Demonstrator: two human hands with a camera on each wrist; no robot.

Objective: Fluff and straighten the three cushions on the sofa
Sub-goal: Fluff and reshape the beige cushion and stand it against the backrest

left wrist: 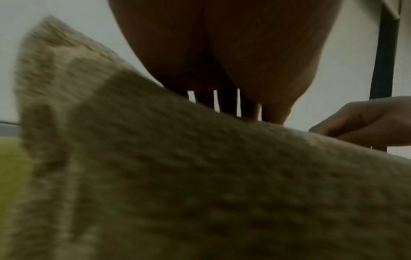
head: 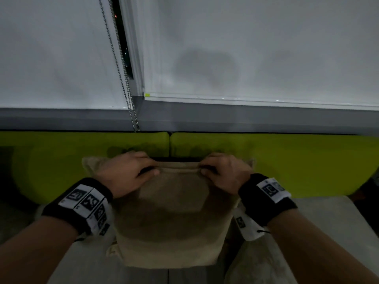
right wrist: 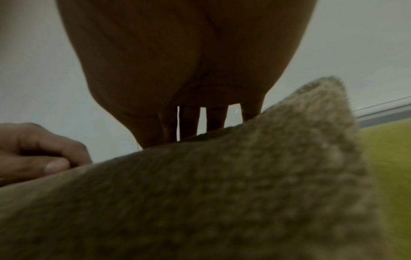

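- The beige cushion (head: 172,218) is held upright before the green sofa back (head: 287,160).
- Its top edge is pinched by the left hand (head: 125,173) and the right hand (head: 223,173).

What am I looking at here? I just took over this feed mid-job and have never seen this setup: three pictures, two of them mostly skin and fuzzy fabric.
No machine here: a person works bare-handed, with a camera on the head and one on each wrist. The wide picture is the head view, looking down. The left hand and right hand each grip the top edge of a beige cushion, held upright in front of the green sofa back. White blinds hang behind. The other two are wrist views, each looking along its own palm at the cushion's knitted fabric, with the opposite hand at the edge. Other cushions cannot be clearly made out.
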